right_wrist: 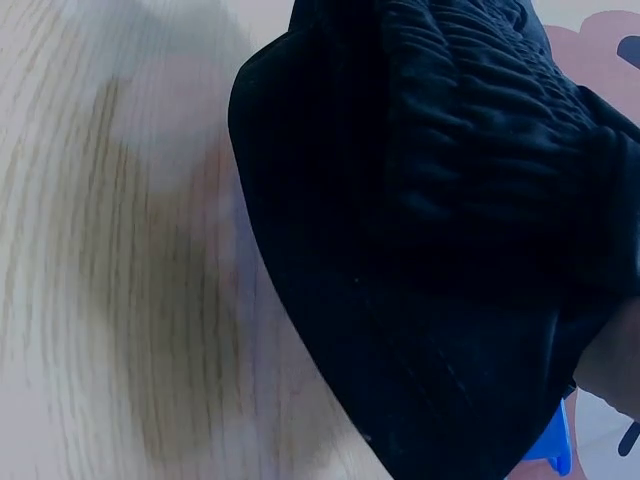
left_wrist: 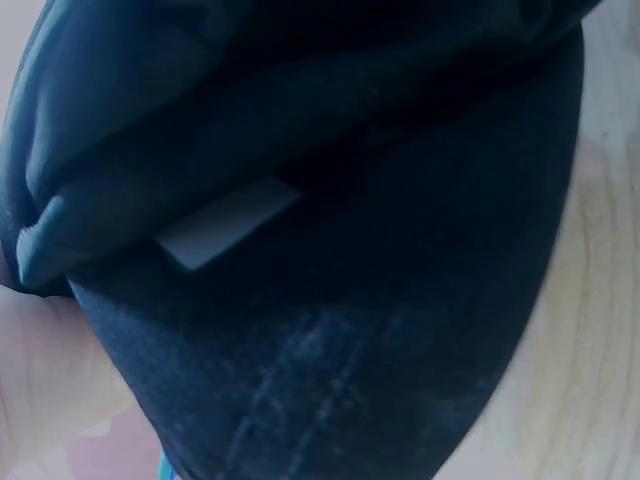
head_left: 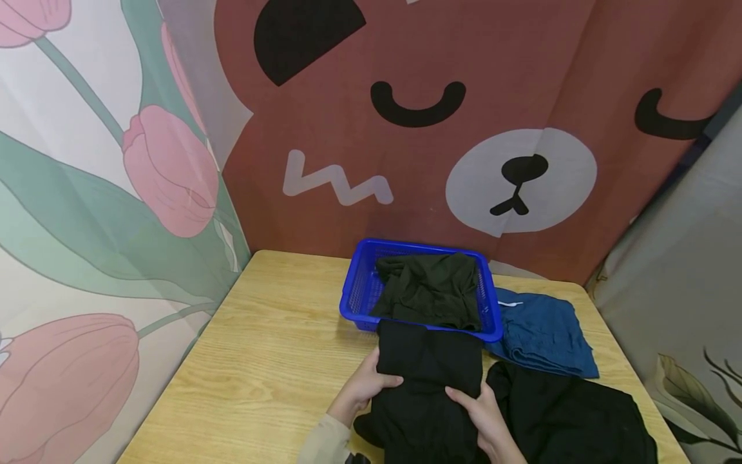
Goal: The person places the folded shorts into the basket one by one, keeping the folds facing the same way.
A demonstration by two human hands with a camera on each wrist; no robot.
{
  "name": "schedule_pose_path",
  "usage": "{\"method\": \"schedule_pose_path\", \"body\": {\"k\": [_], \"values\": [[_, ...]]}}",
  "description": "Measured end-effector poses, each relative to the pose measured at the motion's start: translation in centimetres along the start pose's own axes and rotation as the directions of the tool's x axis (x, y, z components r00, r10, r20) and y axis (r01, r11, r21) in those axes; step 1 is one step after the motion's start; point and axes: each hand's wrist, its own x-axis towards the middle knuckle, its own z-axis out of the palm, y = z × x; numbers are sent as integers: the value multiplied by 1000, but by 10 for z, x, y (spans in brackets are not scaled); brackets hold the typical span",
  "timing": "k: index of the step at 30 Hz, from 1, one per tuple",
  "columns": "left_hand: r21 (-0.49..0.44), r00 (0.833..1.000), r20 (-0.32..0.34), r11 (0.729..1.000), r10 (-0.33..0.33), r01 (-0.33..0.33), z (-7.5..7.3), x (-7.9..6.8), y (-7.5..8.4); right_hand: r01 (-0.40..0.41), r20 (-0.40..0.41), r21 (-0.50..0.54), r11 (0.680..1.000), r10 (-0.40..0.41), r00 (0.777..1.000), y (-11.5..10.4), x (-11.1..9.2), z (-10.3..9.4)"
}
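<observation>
Both hands hold a folded pair of black pants (head_left: 429, 386) up in front of the basket. The left hand (head_left: 366, 381) grips its left edge, thumb on top; the right hand (head_left: 480, 412) grips the right edge the same way. In the right wrist view, gathered elastic runs along the black pants (right_wrist: 400, 230). A pale label shows in a fold of the pants (left_wrist: 330, 300) in the left wrist view. Fabric hides most of the fingers. Just beyond is a blue plastic basket (head_left: 355, 293) with a crumpled dark green garment (head_left: 429, 290) inside.
Right of the basket lies a folded blue garment (head_left: 545, 335) with a white cord. Nearer, beside the right hand, another black garment (head_left: 574, 412) lies on the wooden table (head_left: 261, 348). Printed curtains (head_left: 406, 219) hang behind and at the sides.
</observation>
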Motion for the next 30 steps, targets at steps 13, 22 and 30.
{"method": "schedule_pose_path", "body": {"k": [13,22,30], "values": [[-1,999,12,999,36,-36,-1,10,5,10,1,-27,1000,-10,1000,-10,9,-2],[7,998,12,998,54,-54,-3,20,10,35,7,-39,999,-35,999,-21,13,-2],[11,999,-5,998,54,-54,-2,25,18,52,7,-55,997,-52,999,-29,17,-2]]}}
